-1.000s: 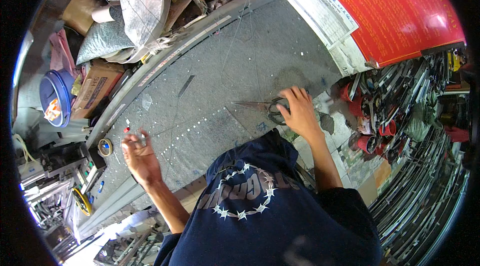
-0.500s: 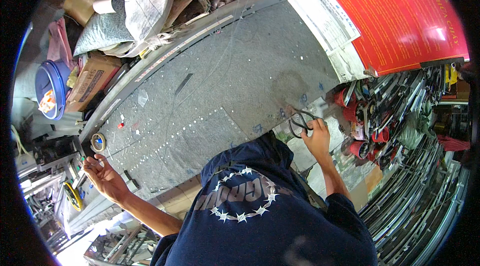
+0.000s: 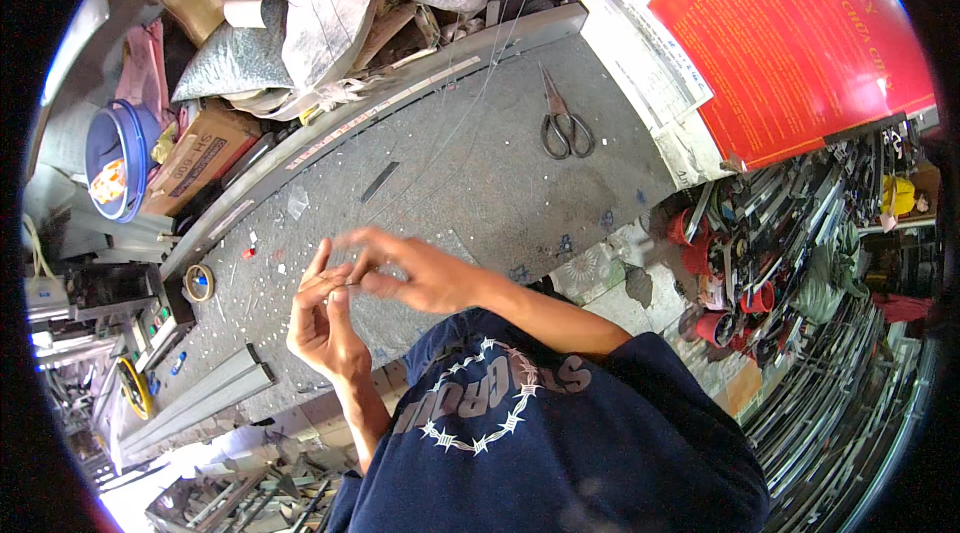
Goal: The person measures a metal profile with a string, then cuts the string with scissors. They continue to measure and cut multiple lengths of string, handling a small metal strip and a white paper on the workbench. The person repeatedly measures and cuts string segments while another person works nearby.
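Cluttered workshop space is seen from above, with a grey, speckled worktop (image 3: 480, 173) across the middle. Over its near left part, both bare hands are raised and brought together. The left hand (image 3: 325, 323) is held with palm turned up, its fingers bent and its thumb drawn close to them. The right hand (image 3: 425, 278) is reached across from the right, its fingers slightly blurred and loosely bent against the left fingertips. Whether anything thin is pinched between them cannot be told.

Dark-handled scissors (image 3: 557, 111) are laid on the far right of the worktop, well apart from both hands, with blades pointed away from the wearer. A flat dark strip (image 3: 380, 182) is placed beyond the hands, and a tape roll (image 3: 188, 283) is set at the left edge. Beyond the far rim, a white plastic bag (image 3: 325, 13) is piled among other goods; at left, a cardboard box (image 3: 205, 158) is set beside a blue bucket (image 3: 105, 133). At upper right, a red poster (image 3: 790, 43) is displayed; below it, long metal bars (image 3: 840, 403) are stacked.
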`<state>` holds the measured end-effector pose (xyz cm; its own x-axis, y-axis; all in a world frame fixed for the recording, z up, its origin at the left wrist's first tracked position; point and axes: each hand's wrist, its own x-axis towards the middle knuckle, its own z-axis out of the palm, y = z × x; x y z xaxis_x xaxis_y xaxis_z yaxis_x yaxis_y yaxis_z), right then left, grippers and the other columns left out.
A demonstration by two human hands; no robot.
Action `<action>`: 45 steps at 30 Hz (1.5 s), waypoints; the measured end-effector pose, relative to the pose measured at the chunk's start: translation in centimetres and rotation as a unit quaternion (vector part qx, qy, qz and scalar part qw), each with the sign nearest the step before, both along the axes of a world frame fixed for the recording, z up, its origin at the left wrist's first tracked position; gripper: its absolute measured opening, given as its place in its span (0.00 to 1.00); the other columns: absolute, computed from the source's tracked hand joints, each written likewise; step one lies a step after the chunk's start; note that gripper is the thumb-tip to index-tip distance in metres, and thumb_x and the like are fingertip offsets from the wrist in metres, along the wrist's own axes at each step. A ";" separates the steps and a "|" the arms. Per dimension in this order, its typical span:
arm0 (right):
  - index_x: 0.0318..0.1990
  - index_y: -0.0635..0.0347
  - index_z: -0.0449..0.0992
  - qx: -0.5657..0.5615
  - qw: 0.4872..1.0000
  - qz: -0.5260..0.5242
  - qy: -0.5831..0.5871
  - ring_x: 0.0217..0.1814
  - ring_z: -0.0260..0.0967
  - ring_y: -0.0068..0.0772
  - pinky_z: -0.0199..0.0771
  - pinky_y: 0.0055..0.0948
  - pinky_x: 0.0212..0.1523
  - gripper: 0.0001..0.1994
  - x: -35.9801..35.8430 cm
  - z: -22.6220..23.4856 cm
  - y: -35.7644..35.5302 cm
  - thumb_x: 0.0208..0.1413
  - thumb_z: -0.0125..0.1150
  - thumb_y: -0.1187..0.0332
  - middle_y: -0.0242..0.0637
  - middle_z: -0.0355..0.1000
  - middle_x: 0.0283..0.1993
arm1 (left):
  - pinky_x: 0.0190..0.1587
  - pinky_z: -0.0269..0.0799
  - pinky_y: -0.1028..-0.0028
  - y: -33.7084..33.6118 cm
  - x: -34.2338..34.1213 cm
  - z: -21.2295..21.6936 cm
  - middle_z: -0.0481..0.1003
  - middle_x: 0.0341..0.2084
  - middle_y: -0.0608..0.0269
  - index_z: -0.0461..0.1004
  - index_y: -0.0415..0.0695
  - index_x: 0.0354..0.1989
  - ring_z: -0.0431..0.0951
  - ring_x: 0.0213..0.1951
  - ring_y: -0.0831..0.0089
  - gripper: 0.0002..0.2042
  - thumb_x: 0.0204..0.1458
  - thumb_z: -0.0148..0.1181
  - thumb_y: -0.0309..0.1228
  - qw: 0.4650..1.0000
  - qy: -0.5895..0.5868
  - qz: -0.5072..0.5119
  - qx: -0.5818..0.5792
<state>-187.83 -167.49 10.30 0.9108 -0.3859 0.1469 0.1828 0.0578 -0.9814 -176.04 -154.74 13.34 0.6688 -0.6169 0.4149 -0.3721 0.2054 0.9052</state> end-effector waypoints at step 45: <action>0.37 0.63 0.81 -0.244 0.840 -0.348 0.337 0.29 0.74 0.40 0.70 0.40 0.34 0.11 -26.5 9.9 9.6 0.65 0.62 0.63 0.41 0.78 0.28 | 0.65 0.66 0.68 11.8 15.7 -12.9 0.72 0.62 0.59 0.68 0.42 0.64 0.70 0.62 0.68 0.16 0.71 0.46 0.30 0.908 0.385 -0.132 0.101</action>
